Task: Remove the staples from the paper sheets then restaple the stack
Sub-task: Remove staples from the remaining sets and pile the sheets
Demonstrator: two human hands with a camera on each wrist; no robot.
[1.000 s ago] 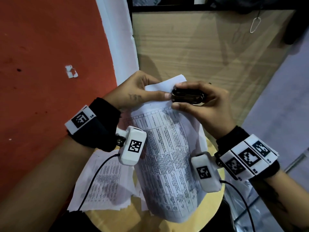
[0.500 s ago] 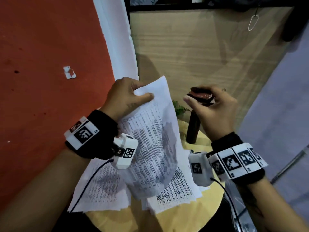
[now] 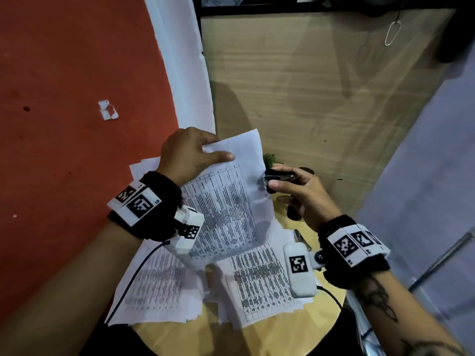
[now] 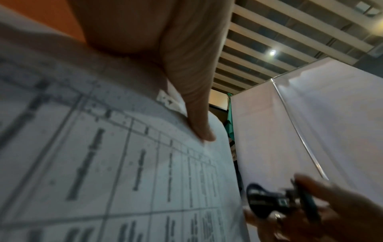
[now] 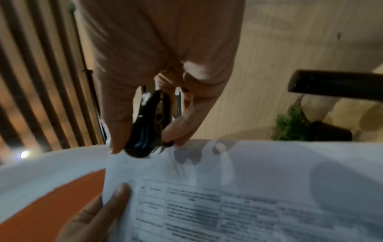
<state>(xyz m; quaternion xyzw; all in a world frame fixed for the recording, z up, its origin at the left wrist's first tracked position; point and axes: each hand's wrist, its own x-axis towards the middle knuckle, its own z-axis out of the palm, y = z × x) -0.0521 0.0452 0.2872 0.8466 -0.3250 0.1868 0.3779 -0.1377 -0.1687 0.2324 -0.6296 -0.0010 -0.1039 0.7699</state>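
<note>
left hand (image 3: 189,152) pinched the top edge of a white printed paper sheet (image 3: 226,201), thumb flat on the front, fingers curled behind, holding it raised over the round wooden table (image 3: 272,337). right hand (image 3: 299,194) had thumb and fingers clamped on a small black staple remover (image 3: 279,176), its tip at the sheet's right edge near the top corner. more loose printed sheets (image 3: 164,286) lay on the table under the raised sheet. a dark cylinder (image 5: 335,85) stood on the table beyond that sheet.

The left hand (image 3: 189,152) pinches a printed sheet (image 3: 226,201) by its top, thumb flat across the front. The right hand (image 3: 300,194) grips a staple remover (image 3: 279,176) between thumb and fingers.
</note>
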